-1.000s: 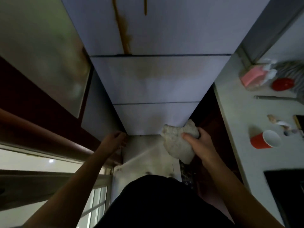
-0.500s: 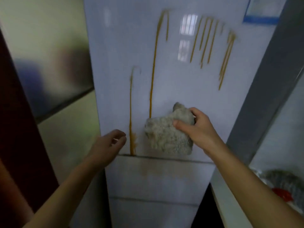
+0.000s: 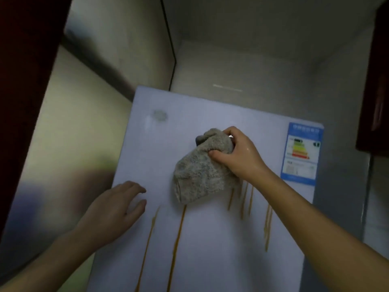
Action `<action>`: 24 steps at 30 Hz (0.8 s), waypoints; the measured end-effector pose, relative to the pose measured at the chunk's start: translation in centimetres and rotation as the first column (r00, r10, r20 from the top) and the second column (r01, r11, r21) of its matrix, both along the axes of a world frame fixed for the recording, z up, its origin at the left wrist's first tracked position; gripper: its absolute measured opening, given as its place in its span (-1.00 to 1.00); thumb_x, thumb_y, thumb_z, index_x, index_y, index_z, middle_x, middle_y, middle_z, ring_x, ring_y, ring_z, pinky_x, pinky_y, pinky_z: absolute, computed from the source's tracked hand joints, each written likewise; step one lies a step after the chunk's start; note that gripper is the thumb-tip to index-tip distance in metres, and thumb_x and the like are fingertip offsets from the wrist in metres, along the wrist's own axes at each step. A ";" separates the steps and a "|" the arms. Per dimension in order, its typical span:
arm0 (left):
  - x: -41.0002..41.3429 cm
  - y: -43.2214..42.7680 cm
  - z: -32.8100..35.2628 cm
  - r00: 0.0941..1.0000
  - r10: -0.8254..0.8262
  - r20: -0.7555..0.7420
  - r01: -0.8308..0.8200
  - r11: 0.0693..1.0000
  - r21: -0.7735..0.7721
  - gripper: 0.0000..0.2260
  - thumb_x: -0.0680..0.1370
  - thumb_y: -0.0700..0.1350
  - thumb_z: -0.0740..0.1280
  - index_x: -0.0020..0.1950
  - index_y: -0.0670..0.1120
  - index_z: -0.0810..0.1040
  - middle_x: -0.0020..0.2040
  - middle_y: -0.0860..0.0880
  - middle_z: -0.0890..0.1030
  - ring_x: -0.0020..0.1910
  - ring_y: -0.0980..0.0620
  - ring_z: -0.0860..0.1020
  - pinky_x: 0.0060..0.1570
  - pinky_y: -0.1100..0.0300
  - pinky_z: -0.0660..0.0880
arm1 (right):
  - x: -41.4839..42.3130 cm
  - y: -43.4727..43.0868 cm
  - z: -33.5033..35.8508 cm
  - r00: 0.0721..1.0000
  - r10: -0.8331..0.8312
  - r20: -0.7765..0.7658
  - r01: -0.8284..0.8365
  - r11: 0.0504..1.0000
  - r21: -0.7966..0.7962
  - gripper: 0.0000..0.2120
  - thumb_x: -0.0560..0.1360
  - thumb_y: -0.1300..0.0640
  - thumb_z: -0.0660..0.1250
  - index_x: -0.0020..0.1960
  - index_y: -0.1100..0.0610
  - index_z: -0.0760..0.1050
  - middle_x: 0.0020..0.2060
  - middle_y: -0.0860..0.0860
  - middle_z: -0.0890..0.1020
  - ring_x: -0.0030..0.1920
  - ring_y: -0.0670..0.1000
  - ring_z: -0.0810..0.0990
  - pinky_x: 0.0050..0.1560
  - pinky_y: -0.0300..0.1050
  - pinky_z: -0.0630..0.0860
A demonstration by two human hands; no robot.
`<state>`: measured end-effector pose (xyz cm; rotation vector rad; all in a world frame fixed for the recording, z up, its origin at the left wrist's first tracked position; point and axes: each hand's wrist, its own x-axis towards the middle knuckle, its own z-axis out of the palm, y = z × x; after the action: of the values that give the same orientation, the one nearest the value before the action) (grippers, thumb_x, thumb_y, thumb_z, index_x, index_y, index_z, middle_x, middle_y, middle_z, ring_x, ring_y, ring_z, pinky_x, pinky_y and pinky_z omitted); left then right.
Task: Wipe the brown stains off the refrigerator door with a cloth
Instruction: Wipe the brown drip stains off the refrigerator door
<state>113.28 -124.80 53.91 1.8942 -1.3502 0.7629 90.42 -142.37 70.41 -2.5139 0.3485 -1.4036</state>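
Right hand (image 3: pixel 237 153) clutches the bunched cloth (image 3: pixel 202 168) against the upper refrigerator door (image 3: pixel 210 239), left hand (image 3: pixel 114 209) spread flat beside it; press firmly and drag down each brown streak (image 3: pixel 176 243).

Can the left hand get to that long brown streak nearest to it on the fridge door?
Probably yes. The left hand rests open on the fridge door, with the brown streak just beside its fingers and nothing between them. The cloth is in the right hand.
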 end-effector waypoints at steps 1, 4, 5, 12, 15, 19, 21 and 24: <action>0.6 -0.4 1.1 0.999 0.011 0.035 -0.010 0.999 -0.032 -0.56 0.54 0.26 0.04 0.22 0.08 0.53 0.16 0.16 0.57 0.10 0.09 0.59 0.01 0.15 0.52 | 0.5 -0.5 1.0 1.000 -0.019 0.002 0.019 0.999 -0.037 -0.66 0.44 0.02 0.56 0.10 -0.02 0.46 -0.05 -0.11 0.63 -0.06 -0.13 0.63 -0.10 -0.13 0.61; 1.3 -1.4 3.9 0.995 0.035 0.092 -0.025 0.993 -0.116 -0.56 0.54 0.22 0.05 0.22 0.04 0.54 0.20 0.12 0.56 0.12 0.06 0.58 0.01 0.12 0.54 | 1.8 -2.2 2.4 0.995 -0.099 -0.024 0.094 0.984 -0.152 -0.64 0.46 -0.03 0.54 0.11 -0.05 0.42 -0.06 -0.10 0.62 -0.11 -0.21 0.57 -0.20 -0.25 0.49; 1.6 -1.7 4.5 0.994 0.041 0.103 -0.027 0.991 -0.133 -0.56 0.54 0.21 0.05 0.23 0.04 0.54 0.21 0.10 0.55 0.14 0.05 0.57 0.03 0.12 0.54 | 2.2 -2.7 2.4 0.992 -0.121 -0.030 0.113 0.975 -0.190 -0.64 0.46 -0.05 0.53 0.11 -0.07 0.41 -0.05 -0.08 0.62 -0.11 -0.17 0.58 -0.20 -0.23 0.46; 3.0 -3.6 6.7 0.948 0.141 0.285 -0.123 0.989 -0.082 -0.58 0.55 0.15 0.10 0.25 -0.01 0.54 0.31 -0.06 0.53 0.25 -0.07 0.54 0.05 0.03 0.51 | 3.6 -3.9 1.4 0.967 -0.134 0.218 0.227 0.841 -0.491 -0.52 0.39 0.04 0.54 0.21 0.08 0.44 0.20 -0.02 0.44 0.20 -0.04 0.38 0.19 -0.15 0.40; 2.9 -3.8 7.0 0.939 0.150 0.310 -0.128 0.988 -0.089 -0.58 0.54 0.14 0.11 0.26 -0.03 0.54 0.33 -0.10 0.53 0.26 -0.09 0.54 0.07 0.01 0.52 | 4.0 -4.3 0.7 0.955 -0.122 0.269 0.272 0.719 -0.640 -0.67 0.40 0.13 0.54 0.05 0.14 0.47 0.15 0.05 0.50 0.13 0.06 0.43 0.13 -0.09 0.42; 3.3 -4.0 6.8 0.936 0.139 0.324 -0.124 0.990 -0.065 -0.57 0.54 0.13 0.12 0.26 -0.05 0.54 0.33 -0.12 0.53 0.26 -0.12 0.55 0.08 -0.02 0.53 | 4.5 -5.3 -0.3 0.946 -0.108 0.307 0.301 0.650 -0.698 -0.82 0.47 0.19 0.52 0.04 0.14 0.59 0.08 0.04 0.62 0.08 0.07 0.51 0.09 -0.13 0.41; 3.6 -4.1 6.4 0.928 0.147 0.342 -0.135 0.989 -0.058 -0.57 0.55 0.12 0.13 0.27 -0.06 0.54 0.35 -0.12 0.51 0.27 -0.13 0.54 0.09 -0.02 0.53 | 4.7 -5.6 -0.9 0.934 -0.103 0.342 0.321 0.663 -0.677 -0.83 0.52 0.17 0.50 0.10 0.14 0.64 0.11 0.03 0.66 0.13 0.07 0.56 0.16 -0.16 0.41; 4.0 -4.3 5.6 0.920 0.150 0.363 -0.141 0.989 -0.049 -0.54 0.56 0.13 0.13 0.33 -0.06 0.52 0.42 -0.15 0.46 0.35 -0.14 0.49 0.16 -0.02 0.53 | 5.6 -5.7 -3.2 0.931 -0.102 0.351 0.324 0.677 -0.661 -0.80 0.59 0.15 0.40 0.18 0.17 0.66 0.18 0.07 0.67 0.18 0.10 0.60 0.26 -0.12 0.44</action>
<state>117.25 -129.09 59.53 1.9140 -1.4199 1.2528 96.01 -148.05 67.25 -2.8182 0.0270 -2.3516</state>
